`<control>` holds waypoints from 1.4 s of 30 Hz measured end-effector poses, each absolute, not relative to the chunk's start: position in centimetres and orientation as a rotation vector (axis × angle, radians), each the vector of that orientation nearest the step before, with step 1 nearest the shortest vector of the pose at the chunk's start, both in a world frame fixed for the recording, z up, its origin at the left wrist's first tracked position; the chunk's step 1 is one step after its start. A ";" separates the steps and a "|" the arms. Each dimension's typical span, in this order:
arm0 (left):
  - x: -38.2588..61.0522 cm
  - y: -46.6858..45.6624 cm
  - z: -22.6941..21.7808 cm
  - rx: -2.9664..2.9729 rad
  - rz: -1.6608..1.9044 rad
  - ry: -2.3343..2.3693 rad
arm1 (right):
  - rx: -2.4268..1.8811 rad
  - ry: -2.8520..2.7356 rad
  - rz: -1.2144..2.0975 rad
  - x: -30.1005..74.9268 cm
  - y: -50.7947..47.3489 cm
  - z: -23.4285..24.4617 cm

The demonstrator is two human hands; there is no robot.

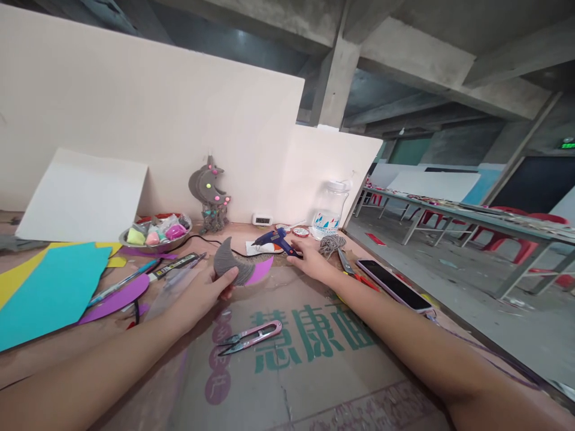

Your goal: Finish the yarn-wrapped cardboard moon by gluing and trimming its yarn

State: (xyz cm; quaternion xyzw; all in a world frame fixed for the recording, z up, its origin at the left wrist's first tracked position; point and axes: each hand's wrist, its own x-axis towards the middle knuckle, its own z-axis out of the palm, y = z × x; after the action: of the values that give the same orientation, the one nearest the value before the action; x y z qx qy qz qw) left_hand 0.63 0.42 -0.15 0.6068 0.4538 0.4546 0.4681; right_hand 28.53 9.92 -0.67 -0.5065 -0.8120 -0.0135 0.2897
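Note:
My left hand (220, 281) pinches a crescent moon (231, 266), mostly wrapped in grey yarn, with a bare purple tip (260, 271) pointing right. Farther right, my right hand (308, 256) is closed around the handle of a blue hot glue gun (279, 240), whose nozzle points left. A white pad (260, 248) lies under the nozzle. Pink-handled thread snips (251, 337) rest on the printed cardboard (314, 383) between my forearms. Just beyond my right hand sits a ball of grey yarn (332, 245).
Turquoise foam sheet (54, 287), purple pieces (119, 299) and a utility knife (173, 266) lie left. Behind stand a bowl of clay (155, 233), a decorated moon hanging (209, 188), a small clock (262, 219) and a water bottle (330, 209). Orange-handled scissors (359, 276) and a phone (395, 286) lie right.

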 end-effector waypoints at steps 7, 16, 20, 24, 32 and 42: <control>0.5 0.5 -0.2 1.520 1.108 1.099 | -1.319 -2.213 0.074 27.6 10.7 0.1; 0.5 0.5 -0.1 1.491 1.103 1.101 | -1.384 -2.108 0.127 26.4 10.2 0.3; 0.5 0.6 0.0 1.451 1.162 1.045 | -1.461 -1.931 0.156 26.6 10.5 0.9; 0.3 0.8 -0.2 1.379 1.170 1.015 | -1.481 -1.821 0.247 26.5 9.4 2.3; 0.0 1.2 -0.5 1.344 1.190 1.028 | -1.212 -1.884 0.596 24.5 2.5 2.6; -0.2 1.7 -0.5 1.248 1.249 0.988 | -1.322 -2.107 0.486 23.5 0.7 1.0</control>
State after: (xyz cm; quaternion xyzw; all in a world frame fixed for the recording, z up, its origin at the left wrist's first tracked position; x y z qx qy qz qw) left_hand -0.16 1.70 -0.49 0.5229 0.4141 0.5233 0.5304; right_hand 23.51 0.66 1.01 -0.4979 -0.7932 0.1830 0.2990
